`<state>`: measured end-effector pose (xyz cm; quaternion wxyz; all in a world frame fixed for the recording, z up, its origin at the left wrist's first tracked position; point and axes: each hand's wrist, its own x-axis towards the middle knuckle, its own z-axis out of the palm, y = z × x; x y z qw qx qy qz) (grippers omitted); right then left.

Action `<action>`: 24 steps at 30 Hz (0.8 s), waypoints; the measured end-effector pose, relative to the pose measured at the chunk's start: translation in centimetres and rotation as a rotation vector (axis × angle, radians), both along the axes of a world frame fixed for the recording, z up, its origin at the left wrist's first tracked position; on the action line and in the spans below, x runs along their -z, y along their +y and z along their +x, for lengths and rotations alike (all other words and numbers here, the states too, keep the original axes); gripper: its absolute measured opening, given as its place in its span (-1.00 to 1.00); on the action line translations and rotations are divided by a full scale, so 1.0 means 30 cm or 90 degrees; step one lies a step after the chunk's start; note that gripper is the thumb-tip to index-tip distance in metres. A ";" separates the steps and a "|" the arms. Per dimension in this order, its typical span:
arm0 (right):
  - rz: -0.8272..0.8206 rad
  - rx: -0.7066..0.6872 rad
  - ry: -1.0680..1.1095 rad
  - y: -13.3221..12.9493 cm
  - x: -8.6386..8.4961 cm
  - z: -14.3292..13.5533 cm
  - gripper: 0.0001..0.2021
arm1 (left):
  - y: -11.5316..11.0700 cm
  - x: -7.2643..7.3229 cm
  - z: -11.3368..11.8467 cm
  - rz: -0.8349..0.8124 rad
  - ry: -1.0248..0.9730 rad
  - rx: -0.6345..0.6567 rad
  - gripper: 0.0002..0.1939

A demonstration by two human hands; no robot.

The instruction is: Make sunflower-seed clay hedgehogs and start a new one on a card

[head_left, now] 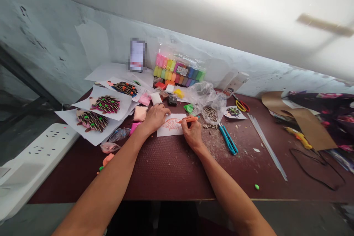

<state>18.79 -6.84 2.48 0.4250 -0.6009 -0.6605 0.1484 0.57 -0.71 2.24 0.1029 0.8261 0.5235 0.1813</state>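
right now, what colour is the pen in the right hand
The pen is orange, clearest in the head view.

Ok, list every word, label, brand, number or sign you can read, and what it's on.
None can be read.
Label on the multicoloured modelling clay pack: too small.
Phone-shaped screen: pixelated, unreadable.
White paper with the orange drawing: no lettering visible.
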 end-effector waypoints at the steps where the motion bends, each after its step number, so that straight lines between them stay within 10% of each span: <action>1: 0.000 0.006 -0.007 0.000 0.001 0.000 -0.76 | 0.001 0.001 0.000 0.000 -0.002 0.001 -0.69; 24: -0.009 -0.002 -0.009 -0.002 -0.002 -0.001 -0.76 | 0.004 0.008 -0.001 0.008 -0.010 0.005 -0.68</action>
